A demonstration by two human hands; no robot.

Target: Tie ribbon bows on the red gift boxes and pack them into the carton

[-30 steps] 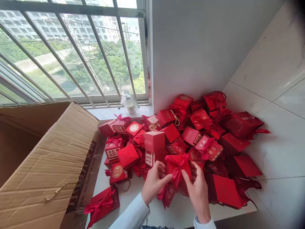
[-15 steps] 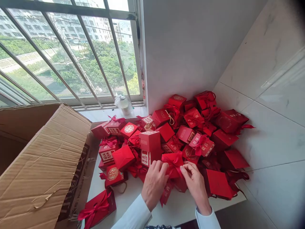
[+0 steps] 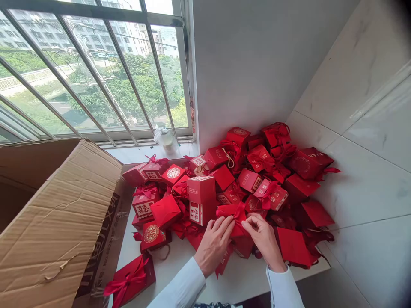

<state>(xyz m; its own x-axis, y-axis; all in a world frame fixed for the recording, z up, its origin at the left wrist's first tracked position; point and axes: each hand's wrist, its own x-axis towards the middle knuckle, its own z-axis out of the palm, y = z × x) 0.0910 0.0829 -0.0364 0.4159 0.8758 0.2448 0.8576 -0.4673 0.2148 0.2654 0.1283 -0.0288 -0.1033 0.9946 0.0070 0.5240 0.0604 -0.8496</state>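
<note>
A red gift box point(image 3: 227, 210) with a red ribbon bow point(image 3: 238, 214) lies at the front of the heap, between my two hands. My left hand point(image 3: 214, 243) curls over its left side, fingers close together and fingertips at the bow. At the bow's right side, my right hand point(image 3: 262, 237) pinches the ribbon between thumb and forefinger. Both hands partly cover the box. Just behind stands a taller red box point(image 3: 201, 189) with a white and gold printed label.
Several red gift boxes point(image 3: 224, 177) are heaped on a white table point(image 3: 175, 267). One ribbon-tied box point(image 3: 133, 278) lies apart at front left. An open cardboard carton point(image 3: 64, 214) stands left. Behind are a barred window point(image 3: 105, 72) and a jar point(image 3: 167, 143); a tiled wall point(image 3: 372, 171) is right.
My left hand has slid slightly right, its fingers now straighter and nearer the bow's middle. My right hand stays at the ribbon, and the bow has shifted a little in shape.
</note>
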